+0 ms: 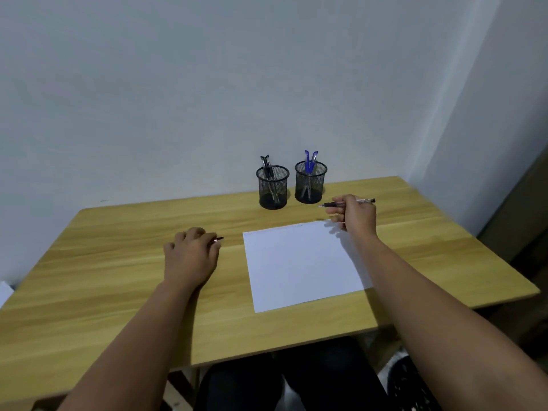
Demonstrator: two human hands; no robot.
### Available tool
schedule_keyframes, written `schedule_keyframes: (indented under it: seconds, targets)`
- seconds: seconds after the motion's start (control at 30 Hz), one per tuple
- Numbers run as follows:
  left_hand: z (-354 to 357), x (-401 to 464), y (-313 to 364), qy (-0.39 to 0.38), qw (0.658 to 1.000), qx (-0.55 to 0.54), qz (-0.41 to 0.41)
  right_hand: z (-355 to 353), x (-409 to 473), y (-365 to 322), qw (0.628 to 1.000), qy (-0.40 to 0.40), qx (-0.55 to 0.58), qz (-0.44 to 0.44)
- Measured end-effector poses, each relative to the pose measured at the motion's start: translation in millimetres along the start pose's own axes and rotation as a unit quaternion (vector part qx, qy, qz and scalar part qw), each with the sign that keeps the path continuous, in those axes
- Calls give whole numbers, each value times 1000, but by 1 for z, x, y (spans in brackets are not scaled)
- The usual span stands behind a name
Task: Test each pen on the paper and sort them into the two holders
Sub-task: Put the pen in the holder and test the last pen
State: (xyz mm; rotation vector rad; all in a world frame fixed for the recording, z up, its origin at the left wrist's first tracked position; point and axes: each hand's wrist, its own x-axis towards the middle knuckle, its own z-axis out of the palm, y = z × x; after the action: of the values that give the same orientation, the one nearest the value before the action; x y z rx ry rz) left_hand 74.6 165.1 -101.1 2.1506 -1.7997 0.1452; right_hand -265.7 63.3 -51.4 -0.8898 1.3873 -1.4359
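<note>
Dark trousers [296, 381] are showing under the table [118, 292]. On it, the left hand [191, 256] is curling its fingers around a cap [218, 239] beside the paper [299, 262]. Past the paper's far corner, the right hand [354, 213] is pinching a pen [332, 204] level, near two mesh holders [272, 188] containing black pens [267, 166] and blue pens [310, 161].

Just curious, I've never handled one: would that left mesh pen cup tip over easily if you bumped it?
Probably yes. The left holder looks like thin wire mesh, so likely light, and its black pens lean above the rim. It would likely slide on the smooth table.
</note>
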Motion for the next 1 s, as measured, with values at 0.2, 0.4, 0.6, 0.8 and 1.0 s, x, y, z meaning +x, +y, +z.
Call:
schedule_keyframes:
  seconds: [0.2,0.4,0.6,0.8,1.0]
  targets:
    - [3,15,40,21,974,7,227,11,19,13,999,6,-14,-50]
    - [18,8,45,-25,972,-10,233,13,35,27,991,-113,0,-73]
    - [17,7,45,-39,979,-16,200,9,36,46,988,-114,-65,-87]
    - [19,-1,44,-21,988,-51,142,5,36,48,978,-78,-142,-131]
    - [18,-2,46,1,990,-71,121,7,42,50,988,-84,-85,-94]
